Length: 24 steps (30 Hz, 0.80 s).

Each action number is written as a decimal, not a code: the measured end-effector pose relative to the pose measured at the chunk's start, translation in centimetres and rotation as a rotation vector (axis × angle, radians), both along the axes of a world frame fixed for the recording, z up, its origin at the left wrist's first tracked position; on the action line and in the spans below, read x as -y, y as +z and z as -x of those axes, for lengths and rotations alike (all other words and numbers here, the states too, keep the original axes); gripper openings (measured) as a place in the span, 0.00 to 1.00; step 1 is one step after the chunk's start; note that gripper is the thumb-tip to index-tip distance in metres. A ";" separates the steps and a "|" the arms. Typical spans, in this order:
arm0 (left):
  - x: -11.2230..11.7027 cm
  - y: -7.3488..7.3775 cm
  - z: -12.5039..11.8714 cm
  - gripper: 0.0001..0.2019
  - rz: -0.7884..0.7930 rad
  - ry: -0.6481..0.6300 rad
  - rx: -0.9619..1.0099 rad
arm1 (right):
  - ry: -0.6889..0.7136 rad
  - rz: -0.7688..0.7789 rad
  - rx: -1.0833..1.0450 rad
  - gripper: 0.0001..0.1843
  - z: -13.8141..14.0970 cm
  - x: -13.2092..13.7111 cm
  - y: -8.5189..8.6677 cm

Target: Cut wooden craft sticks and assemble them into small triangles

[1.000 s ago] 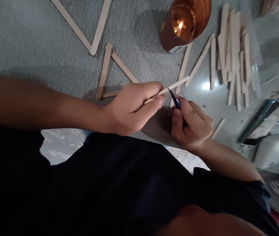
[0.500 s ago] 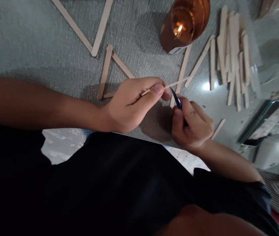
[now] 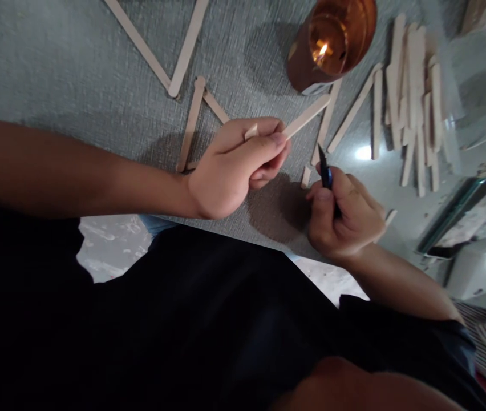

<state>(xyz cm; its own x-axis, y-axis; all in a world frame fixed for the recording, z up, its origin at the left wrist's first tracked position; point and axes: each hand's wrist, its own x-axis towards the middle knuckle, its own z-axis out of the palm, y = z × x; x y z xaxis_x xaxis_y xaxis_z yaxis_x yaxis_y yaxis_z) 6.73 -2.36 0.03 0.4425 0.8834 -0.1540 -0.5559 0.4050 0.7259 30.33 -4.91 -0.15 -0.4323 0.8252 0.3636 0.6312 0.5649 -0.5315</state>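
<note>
The left hand (image 3: pixel 237 165) pinches a wooden stick (image 3: pixel 305 116), its free end slanting up to the right toward a lit candle jar (image 3: pixel 331 45) at the far side. Just right of it, apart, the right hand (image 3: pixel 345 214) is closed around a dark blade (image 3: pixel 324 168) pointing away. A pile of sticks (image 3: pixel 412 97) lies on the grey mat (image 3: pixel 55 74) at the far right.

You are holding your left hand (image 3: pixel 234 165) curled in a fist, forearm reaching across; your right hand (image 3: pixel 345 214) is clenching, thumb pointing forward.
</note>
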 end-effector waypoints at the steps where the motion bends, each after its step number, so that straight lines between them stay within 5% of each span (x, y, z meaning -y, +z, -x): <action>1: -0.1 0.0 0.0 0.16 0.062 -0.055 0.022 | 0.011 -0.006 0.002 0.21 0.0 0.0 0.0; 7: -0.3 0.4 -0.1 0.23 0.273 -0.227 0.089 | 0.029 -0.036 0.073 0.20 -0.1 0.0 -0.2; 24: -0.3 -0.3 0.1 0.18 0.244 -0.241 0.132 | 0.070 0.038 -0.003 0.18 0.3 -0.4 -0.1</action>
